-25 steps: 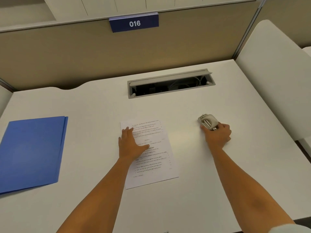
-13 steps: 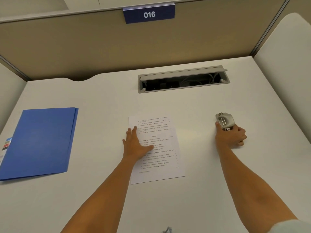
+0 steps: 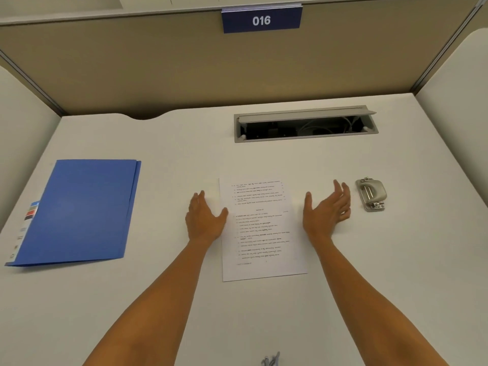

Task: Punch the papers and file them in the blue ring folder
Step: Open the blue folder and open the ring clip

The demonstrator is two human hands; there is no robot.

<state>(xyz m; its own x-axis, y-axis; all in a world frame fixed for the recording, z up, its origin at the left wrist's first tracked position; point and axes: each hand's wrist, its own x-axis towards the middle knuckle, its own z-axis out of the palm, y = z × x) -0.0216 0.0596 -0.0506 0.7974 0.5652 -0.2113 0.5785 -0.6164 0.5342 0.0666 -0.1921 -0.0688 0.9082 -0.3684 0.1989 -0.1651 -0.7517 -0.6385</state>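
Note:
A small stack of printed papers [image 3: 261,231] lies flat in the middle of the white desk [image 3: 396,260]. My left hand [image 3: 204,219] is open at the stack's left edge, thumb touching the paper. Open too, palm turned inward, my right hand [image 3: 327,210] hovers just right of the papers and holds nothing. A grey metal hole punch [image 3: 371,194] sits on the desk to the right of that hand, apart from it. The closed blue ring folder [image 3: 79,210] lies at the far left.
An open cable hatch [image 3: 306,124] is set in the desk behind the papers. Beige partition walls [image 3: 158,70] enclose the desk at the back and sides, with a sign "016" [image 3: 261,20]. A small grey object [image 3: 270,360] pokes in at the bottom edge.
My right hand has let go of the hole punch and moved left toward the papers. My left hand slid off the sheet to its left edge. The view shifted slightly.

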